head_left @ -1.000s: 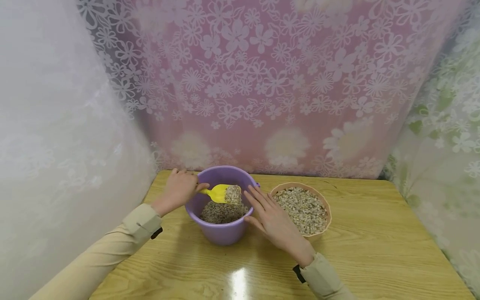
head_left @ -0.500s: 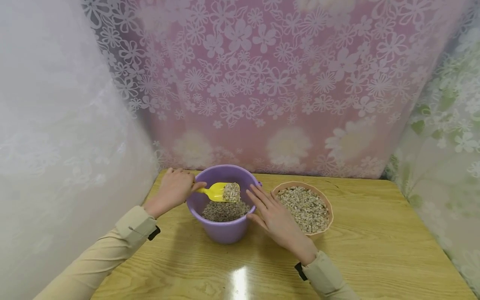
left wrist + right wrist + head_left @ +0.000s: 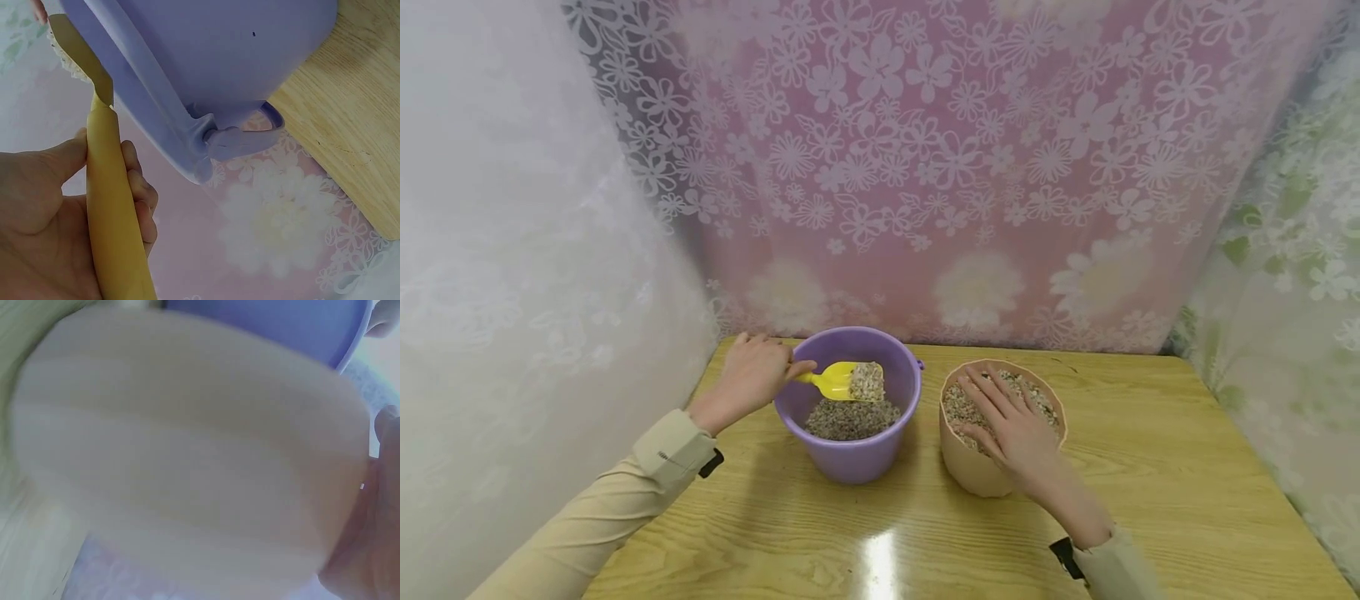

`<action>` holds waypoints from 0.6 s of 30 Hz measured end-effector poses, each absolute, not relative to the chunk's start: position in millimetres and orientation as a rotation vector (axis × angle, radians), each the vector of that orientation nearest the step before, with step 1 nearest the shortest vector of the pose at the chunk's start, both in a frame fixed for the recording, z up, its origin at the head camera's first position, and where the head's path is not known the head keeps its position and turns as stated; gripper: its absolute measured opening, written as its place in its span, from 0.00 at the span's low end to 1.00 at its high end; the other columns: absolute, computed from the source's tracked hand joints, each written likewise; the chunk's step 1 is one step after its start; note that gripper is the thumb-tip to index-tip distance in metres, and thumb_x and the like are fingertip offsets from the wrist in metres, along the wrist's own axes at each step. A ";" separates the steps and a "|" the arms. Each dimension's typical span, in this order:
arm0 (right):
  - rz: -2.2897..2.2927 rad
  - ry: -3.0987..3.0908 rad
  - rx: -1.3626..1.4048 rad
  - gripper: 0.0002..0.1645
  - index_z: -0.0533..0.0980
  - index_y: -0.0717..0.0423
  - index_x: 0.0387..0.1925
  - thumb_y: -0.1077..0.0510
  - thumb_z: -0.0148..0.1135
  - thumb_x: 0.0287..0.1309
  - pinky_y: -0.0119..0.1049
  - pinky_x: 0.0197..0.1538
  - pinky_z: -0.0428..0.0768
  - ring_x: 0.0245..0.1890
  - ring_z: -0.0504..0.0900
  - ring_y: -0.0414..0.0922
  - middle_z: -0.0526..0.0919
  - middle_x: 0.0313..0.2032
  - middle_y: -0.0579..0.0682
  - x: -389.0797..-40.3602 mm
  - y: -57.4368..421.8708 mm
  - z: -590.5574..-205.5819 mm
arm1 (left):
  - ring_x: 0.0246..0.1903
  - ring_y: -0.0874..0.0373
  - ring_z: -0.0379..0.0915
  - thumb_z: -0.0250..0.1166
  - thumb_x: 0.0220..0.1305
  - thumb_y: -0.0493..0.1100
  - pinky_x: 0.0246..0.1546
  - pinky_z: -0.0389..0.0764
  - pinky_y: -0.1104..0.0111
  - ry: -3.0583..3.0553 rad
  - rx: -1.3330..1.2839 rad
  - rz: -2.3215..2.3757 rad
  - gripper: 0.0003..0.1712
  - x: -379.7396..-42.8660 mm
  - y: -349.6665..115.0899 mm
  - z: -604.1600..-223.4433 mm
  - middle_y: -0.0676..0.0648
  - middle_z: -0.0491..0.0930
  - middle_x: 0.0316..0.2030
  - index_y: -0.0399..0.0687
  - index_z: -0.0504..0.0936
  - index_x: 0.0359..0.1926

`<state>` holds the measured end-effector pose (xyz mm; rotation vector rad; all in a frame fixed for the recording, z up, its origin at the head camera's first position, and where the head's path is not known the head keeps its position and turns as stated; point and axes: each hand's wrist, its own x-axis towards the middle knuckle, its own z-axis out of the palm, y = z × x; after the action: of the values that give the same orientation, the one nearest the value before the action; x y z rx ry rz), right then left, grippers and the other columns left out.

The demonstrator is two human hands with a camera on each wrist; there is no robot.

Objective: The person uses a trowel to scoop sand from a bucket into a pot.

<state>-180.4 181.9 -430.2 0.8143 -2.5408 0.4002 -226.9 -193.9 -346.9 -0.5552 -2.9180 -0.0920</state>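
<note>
My left hand (image 3: 747, 379) grips the handle of a yellow scoop (image 3: 833, 382), its blade level over the purple bucket (image 3: 856, 460). Pale speckled grains (image 3: 867, 382) sit on the front of the blade. Darker grey-brown grains (image 3: 850, 421) cover the bucket's bottom. In the left wrist view, fingers and thumb wrap the scoop handle (image 3: 111, 194). To the bucket's right stands a peach pot (image 3: 972, 468) filled with pale mixed grains (image 3: 958, 410). My right hand (image 3: 1017, 429), fingers spread and straight, reaches over the pot's opening. Blurred, the pot's wall (image 3: 187, 450) fills the right wrist view.
Both containers stand on a wood-grain table (image 3: 1157, 475). Behind it hangs a pink flowered curtain (image 3: 880, 208), with pale sheeting (image 3: 535, 250) at the left side and a green-leaf patterned sheet (image 3: 1285, 350) at the right. The bucket's handle (image 3: 240, 140) hangs at its rim.
My right hand has left the bucket's rim and moved right, over the peach pot. The left hand and loaded scoop stay nearly in place above the bucket.
</note>
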 end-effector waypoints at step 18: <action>0.442 -2.751 0.535 0.46 0.50 0.55 0.80 0.41 0.54 0.73 0.63 0.75 0.38 0.80 0.44 0.53 0.44 0.81 0.50 -155.4 262.0 -451.5 | 0.21 0.57 0.62 0.58 0.72 0.62 0.34 0.56 0.63 -2.934 -0.603 -0.115 0.27 -234.9 -160.5 -334.3 0.55 0.70 0.18 0.54 0.74 0.19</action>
<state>-155.4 262.0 -451.5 0.5349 -2.7513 0.4416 -234.9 -160.5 -334.3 -0.6030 -2.9337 -0.1149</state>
